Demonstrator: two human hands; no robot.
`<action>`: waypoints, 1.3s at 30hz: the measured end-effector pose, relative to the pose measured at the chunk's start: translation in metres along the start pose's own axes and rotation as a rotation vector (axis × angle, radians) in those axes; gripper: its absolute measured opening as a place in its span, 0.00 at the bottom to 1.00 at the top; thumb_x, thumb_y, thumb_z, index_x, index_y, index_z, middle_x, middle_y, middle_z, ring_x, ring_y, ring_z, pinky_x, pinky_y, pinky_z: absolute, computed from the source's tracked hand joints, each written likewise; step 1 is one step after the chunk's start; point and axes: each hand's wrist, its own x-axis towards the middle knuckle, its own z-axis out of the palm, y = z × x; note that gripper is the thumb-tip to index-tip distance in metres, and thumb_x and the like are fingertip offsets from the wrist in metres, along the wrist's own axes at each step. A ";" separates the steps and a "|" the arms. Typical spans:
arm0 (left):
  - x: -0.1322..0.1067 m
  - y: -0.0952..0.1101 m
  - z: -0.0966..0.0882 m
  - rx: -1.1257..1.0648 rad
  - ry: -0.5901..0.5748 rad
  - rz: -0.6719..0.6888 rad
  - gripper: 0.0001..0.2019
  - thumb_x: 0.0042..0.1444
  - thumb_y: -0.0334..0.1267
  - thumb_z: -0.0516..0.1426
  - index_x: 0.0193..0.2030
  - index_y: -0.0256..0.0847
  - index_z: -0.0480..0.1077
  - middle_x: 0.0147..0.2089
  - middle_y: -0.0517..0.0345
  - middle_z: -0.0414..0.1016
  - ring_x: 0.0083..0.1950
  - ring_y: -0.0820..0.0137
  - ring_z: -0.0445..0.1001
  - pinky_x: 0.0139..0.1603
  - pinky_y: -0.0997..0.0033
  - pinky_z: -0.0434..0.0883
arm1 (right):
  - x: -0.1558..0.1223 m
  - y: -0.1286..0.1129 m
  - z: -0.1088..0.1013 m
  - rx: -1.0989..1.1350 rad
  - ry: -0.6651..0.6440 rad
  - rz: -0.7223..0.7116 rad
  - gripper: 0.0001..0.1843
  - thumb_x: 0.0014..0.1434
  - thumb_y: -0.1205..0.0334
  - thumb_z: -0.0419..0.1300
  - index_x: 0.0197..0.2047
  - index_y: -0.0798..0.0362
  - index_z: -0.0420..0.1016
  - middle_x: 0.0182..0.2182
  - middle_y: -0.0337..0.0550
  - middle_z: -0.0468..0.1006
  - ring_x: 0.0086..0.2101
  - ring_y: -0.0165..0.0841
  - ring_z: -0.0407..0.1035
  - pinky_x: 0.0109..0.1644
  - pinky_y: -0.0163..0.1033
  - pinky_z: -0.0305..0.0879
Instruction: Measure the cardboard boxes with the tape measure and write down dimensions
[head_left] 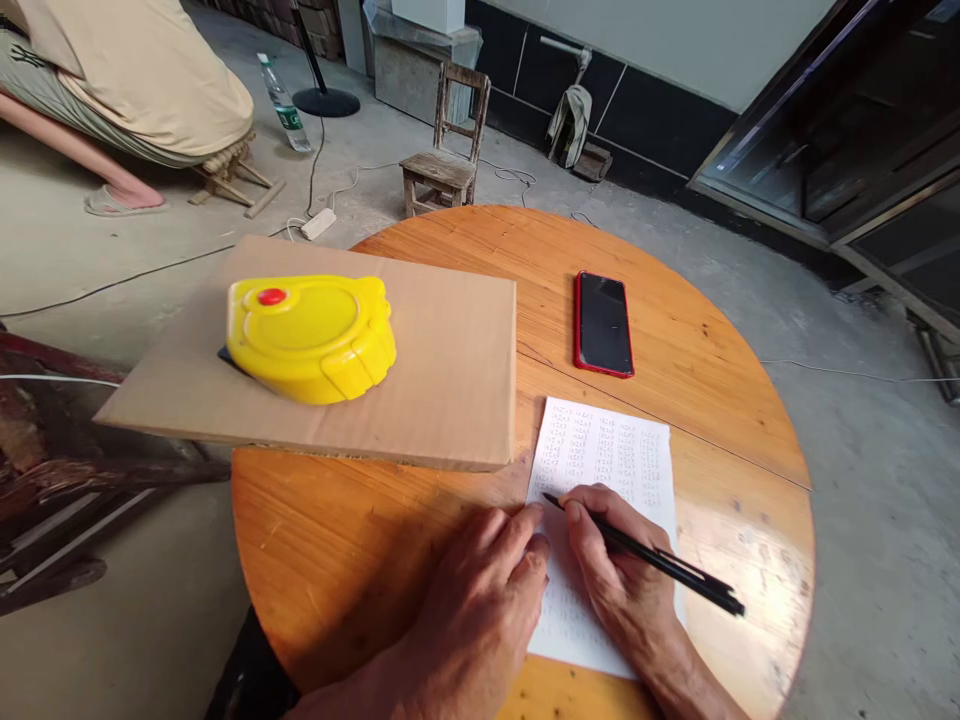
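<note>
My right hand pinches a black pen with its tip on a white sheet of paper covered in rows of small handwritten numbers. My left hand lies beside it, fingers loosely bent, resting on the sheet's left edge and the round wooden table. It holds nothing.
A cardboard sheet overhangs the table's left edge, carrying a yellow tape measure case with a red button. A red-cased phone lies face up behind the paper. On the concrete floor: a small wooden chair, a plastic bottle, cables, a seated person.
</note>
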 end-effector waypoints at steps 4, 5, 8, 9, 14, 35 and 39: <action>0.000 0.000 0.000 -0.002 -0.022 -0.019 0.13 0.60 0.26 0.53 0.50 0.35 0.71 0.55 0.49 0.76 0.50 0.59 0.76 0.51 0.57 0.77 | 0.001 -0.001 0.000 0.015 -0.001 -0.008 0.07 0.65 0.67 0.55 0.36 0.50 0.72 0.27 0.33 0.74 0.26 0.25 0.67 0.32 0.29 0.63; 0.000 0.000 0.000 -0.003 -0.025 -0.019 0.13 0.60 0.26 0.53 0.51 0.35 0.71 0.55 0.49 0.76 0.50 0.59 0.76 0.51 0.57 0.77 | 0.002 -0.001 0.001 0.019 0.002 -0.016 0.07 0.65 0.67 0.55 0.36 0.50 0.72 0.27 0.33 0.74 0.26 0.25 0.67 0.32 0.29 0.63; 0.000 -0.001 0.000 -0.011 -0.020 -0.021 0.14 0.60 0.26 0.53 0.51 0.35 0.71 0.55 0.48 0.76 0.51 0.58 0.76 0.51 0.55 0.78 | 0.003 -0.001 0.001 0.012 0.009 -0.028 0.07 0.65 0.67 0.55 0.36 0.50 0.72 0.27 0.34 0.74 0.27 0.25 0.67 0.32 0.29 0.63; 0.000 -0.001 0.000 -0.015 -0.017 -0.021 0.13 0.60 0.26 0.53 0.51 0.34 0.71 0.55 0.48 0.76 0.50 0.58 0.76 0.51 0.55 0.78 | 0.003 -0.001 0.002 0.010 0.012 -0.029 0.07 0.65 0.68 0.55 0.36 0.50 0.72 0.27 0.34 0.74 0.26 0.25 0.67 0.32 0.29 0.63; 0.000 -0.001 0.001 -0.012 -0.005 -0.023 0.13 0.60 0.27 0.53 0.51 0.35 0.71 0.54 0.49 0.76 0.50 0.58 0.76 0.51 0.55 0.78 | 0.003 -0.001 0.002 0.015 0.010 -0.030 0.07 0.65 0.68 0.56 0.36 0.50 0.72 0.27 0.33 0.74 0.26 0.25 0.67 0.32 0.29 0.63; 0.001 0.000 -0.003 -0.008 -0.023 -0.007 0.13 0.60 0.26 0.52 0.50 0.34 0.71 0.54 0.48 0.76 0.49 0.58 0.76 0.50 0.56 0.78 | 0.003 -0.003 0.001 -0.044 0.003 -0.044 0.07 0.65 0.68 0.56 0.35 0.51 0.72 0.26 0.33 0.75 0.25 0.25 0.68 0.31 0.28 0.64; 0.000 -0.001 -0.002 -0.012 -0.017 -0.024 0.13 0.60 0.27 0.53 0.51 0.36 0.71 0.54 0.50 0.76 0.49 0.59 0.76 0.50 0.57 0.78 | 0.004 -0.002 0.000 -0.043 -0.001 -0.054 0.06 0.65 0.68 0.56 0.36 0.51 0.72 0.27 0.34 0.76 0.26 0.25 0.69 0.32 0.29 0.64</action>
